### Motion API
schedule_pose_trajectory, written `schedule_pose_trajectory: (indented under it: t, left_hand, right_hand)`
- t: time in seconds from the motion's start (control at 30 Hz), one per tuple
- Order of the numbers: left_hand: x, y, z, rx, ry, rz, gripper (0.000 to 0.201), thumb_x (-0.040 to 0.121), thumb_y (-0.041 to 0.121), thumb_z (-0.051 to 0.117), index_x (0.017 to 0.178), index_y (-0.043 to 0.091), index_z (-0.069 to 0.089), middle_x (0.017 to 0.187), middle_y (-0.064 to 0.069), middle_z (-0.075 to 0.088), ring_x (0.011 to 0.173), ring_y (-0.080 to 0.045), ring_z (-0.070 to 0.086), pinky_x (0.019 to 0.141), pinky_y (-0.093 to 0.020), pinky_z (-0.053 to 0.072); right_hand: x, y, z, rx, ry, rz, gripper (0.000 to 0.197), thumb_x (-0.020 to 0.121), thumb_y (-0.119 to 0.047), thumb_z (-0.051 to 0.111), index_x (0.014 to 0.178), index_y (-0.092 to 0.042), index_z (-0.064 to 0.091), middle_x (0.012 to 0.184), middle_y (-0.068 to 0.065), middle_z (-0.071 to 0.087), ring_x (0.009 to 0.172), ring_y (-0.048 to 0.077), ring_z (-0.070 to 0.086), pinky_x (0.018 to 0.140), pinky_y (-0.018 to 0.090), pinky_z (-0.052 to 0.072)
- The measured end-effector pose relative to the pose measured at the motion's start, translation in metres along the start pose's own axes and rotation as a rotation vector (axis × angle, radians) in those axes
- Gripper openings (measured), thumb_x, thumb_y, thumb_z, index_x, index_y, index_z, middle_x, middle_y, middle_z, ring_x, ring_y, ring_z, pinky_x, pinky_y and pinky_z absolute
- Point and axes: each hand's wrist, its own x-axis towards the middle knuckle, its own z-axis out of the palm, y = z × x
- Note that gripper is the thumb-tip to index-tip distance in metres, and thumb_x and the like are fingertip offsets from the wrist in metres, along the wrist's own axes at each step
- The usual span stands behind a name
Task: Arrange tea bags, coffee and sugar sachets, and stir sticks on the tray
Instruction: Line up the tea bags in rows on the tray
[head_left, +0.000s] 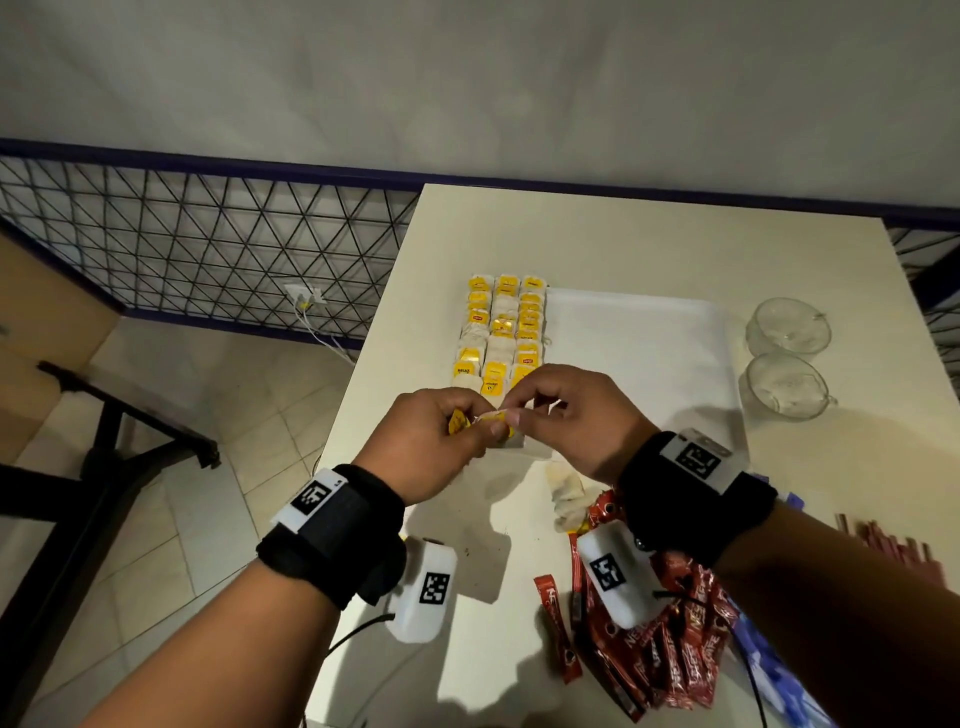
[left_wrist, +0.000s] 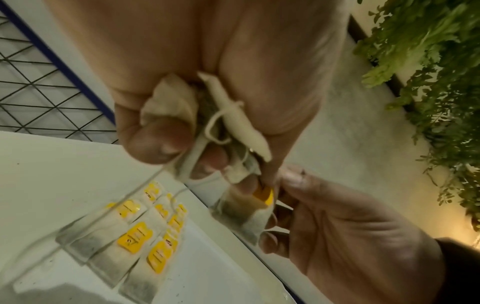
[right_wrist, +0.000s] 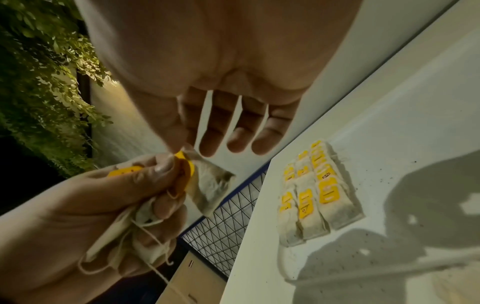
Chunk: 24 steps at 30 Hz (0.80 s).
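My left hand (head_left: 480, 428) grips a crumpled bunch of tea bags (left_wrist: 168, 109) with loose strings, just above the tray's near left corner. My right hand (head_left: 519, 413) meets it, thumb and forefinger pinching the top of one tea bag (left_wrist: 249, 214) with a yellow tag; its other fingers (right_wrist: 233, 133) hang straight. In the right wrist view that tea bag (right_wrist: 210, 185) hangs from the pinch beside the left hand (right_wrist: 78, 205). Three rows of tea bags (head_left: 501, 332) lie along the left side of the white tray (head_left: 639, 364). Red coffee sachets (head_left: 670, 654) are piled under my right wrist.
Two glass cups (head_left: 787, 325) (head_left: 787, 387) stand to the right of the tray. A few loose tea bags (head_left: 566, 499) lie on the table near the sachets. Thin reddish sticks (head_left: 893, 551) lie at the right edge. The table's left edge drops to a tiled floor.
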Motion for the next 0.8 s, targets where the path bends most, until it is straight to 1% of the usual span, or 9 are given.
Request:
schedule_pose_trajectory:
  t: [0.1, 0.17, 0.23, 0.3, 0.37, 0.5, 0.57, 0.67, 0.8]
  left_hand:
    - [0.002, -0.002, -0.002, -0.014, -0.016, 0.009, 0.003, 0.081, 0.031, 0.076, 0.079, 0.032, 0.073, 0.069, 0.002, 0.066, 0.058, -0.008, 0.054, 0.06, -0.028, 0.046]
    - [0.003, -0.004, 0.0, 0.019, -0.011, 0.01, 0.007, 0.082, 0.031, 0.074, 0.076, 0.029, 0.073, 0.065, -0.003, 0.063, 0.056, -0.009, 0.052, 0.059, -0.029, 0.044]
    - [0.005, -0.008, 0.002, 0.045, -0.015, 0.016, 0.009, 0.084, 0.033, 0.073, 0.078, 0.027, 0.074, 0.065, -0.004, 0.063, 0.056, -0.009, 0.051, 0.058, -0.027, 0.044]
    - [0.006, -0.014, 0.006, 0.112, -0.028, 0.013, 0.009, 0.084, 0.034, 0.072, 0.08, 0.026, 0.074, 0.064, 0.003, 0.062, 0.059, -0.007, 0.053, 0.061, -0.027, 0.044]
    - [0.009, -0.022, 0.009, 0.179, -0.035, -0.009, 0.011, 0.084, 0.036, 0.072, 0.08, 0.025, 0.072, 0.064, 0.006, 0.061, 0.062, -0.009, 0.055, 0.063, -0.027, 0.044]
    - [0.015, -0.034, 0.007, 0.178, -0.042, -0.066, 0.007, 0.083, 0.038, 0.072, 0.084, 0.031, 0.072, 0.071, 0.003, 0.066, 0.07, -0.015, 0.062, 0.066, -0.025, 0.047]
    - [0.019, -0.041, 0.003, 0.189, -0.052, -0.06, 0.006, 0.084, 0.036, 0.071, 0.086, 0.031, 0.072, 0.07, 0.007, 0.065, 0.068, -0.012, 0.06, 0.064, -0.023, 0.046]
    - [0.023, -0.05, -0.003, 0.191, -0.06, -0.059, 0.006, 0.084, 0.036, 0.07, 0.086, 0.03, 0.072, 0.06, 0.018, 0.058, 0.059, -0.001, 0.051, 0.06, -0.017, 0.038]
    - [0.029, -0.056, -0.008, 0.162, -0.083, -0.051, 0.007, 0.084, 0.034, 0.071, 0.079, 0.036, 0.068, 0.058, 0.029, 0.056, 0.054, -0.005, 0.048, 0.054, -0.011, 0.037]
  right_hand:
    - [0.004, 0.0, 0.001, 0.071, 0.035, 0.005, 0.018, 0.086, -0.019, 0.068, 0.078, -0.036, 0.068, 0.083, -0.011, 0.068, 0.081, 0.01, 0.06, 0.076, 0.026, 0.048]
    - [0.004, 0.0, 0.0, 0.068, 0.033, 0.001, 0.013, 0.085, -0.02, 0.07, 0.083, -0.033, 0.069, 0.085, -0.012, 0.068, 0.077, 0.008, 0.057, 0.072, 0.022, 0.047]
    - [0.004, 0.001, -0.001, -0.043, -0.006, -0.022, 0.012, 0.082, -0.024, 0.072, 0.091, -0.032, 0.069, 0.086, -0.012, 0.064, 0.073, 0.006, 0.052, 0.069, 0.018, 0.044]
    - [0.004, 0.0, 0.0, -0.21, -0.044, -0.056, 0.011, 0.085, -0.026, 0.069, 0.096, -0.026, 0.071, 0.086, -0.013, 0.062, 0.076, 0.01, 0.055, 0.071, 0.022, 0.044]
    - [0.007, 0.005, -0.001, -0.29, -0.044, -0.067, 0.01, 0.088, -0.026, 0.066, 0.095, -0.022, 0.072, 0.085, -0.01, 0.062, 0.078, 0.013, 0.058, 0.072, 0.024, 0.045]
    - [0.018, 0.032, -0.004, -0.315, 0.026, -0.061, 0.006, 0.085, -0.02, 0.068, 0.089, -0.016, 0.072, 0.081, -0.003, 0.068, 0.071, 0.008, 0.059, 0.07, 0.023, 0.048]
    - [0.028, 0.047, -0.005, -0.377, 0.007, 0.018, 0.007, 0.085, -0.02, 0.068, 0.09, -0.016, 0.071, 0.081, -0.003, 0.067, 0.073, 0.01, 0.059, 0.07, 0.024, 0.047]
    - [0.044, 0.062, -0.005, -0.508, -0.1, 0.185, 0.015, 0.088, -0.028, 0.063, 0.1, -0.021, 0.068, 0.09, -0.005, 0.064, 0.084, 0.008, 0.055, 0.073, 0.02, 0.036]
    - [0.06, 0.069, 0.005, -0.544, -0.233, 0.284, 0.018, 0.089, -0.03, 0.062, 0.104, -0.021, 0.067, 0.091, -0.005, 0.061, 0.088, 0.012, 0.056, 0.075, 0.02, 0.036]
